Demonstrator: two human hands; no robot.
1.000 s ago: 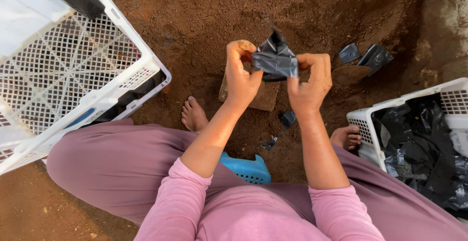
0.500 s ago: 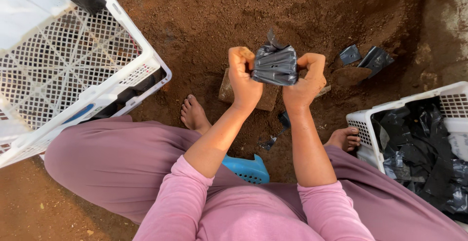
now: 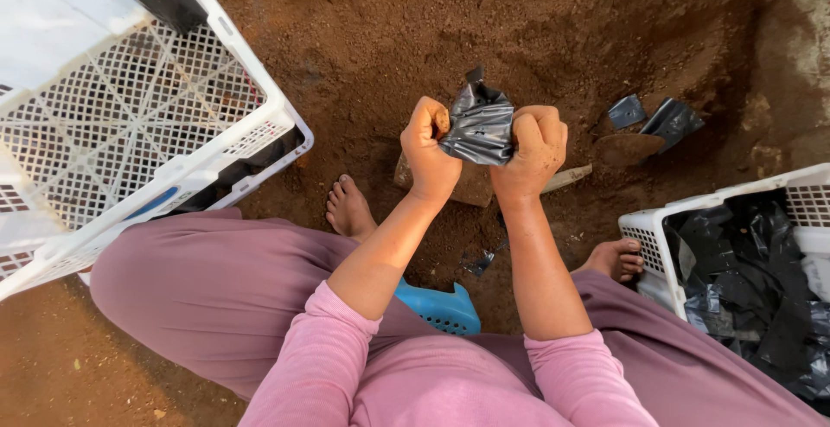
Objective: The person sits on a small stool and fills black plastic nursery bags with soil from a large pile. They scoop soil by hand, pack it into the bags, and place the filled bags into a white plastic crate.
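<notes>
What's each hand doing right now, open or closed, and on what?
Left hand: closed, gripping the left side of the black bag.
Right hand: closed, gripping the bag's right side.

The ground is loose reddish-brown soil. Left of the fingers a white lattice crate rests on it; right of them lie two black plastic scraps and, lower, a white crate of black bags. Below them stand bare feet.
</notes>
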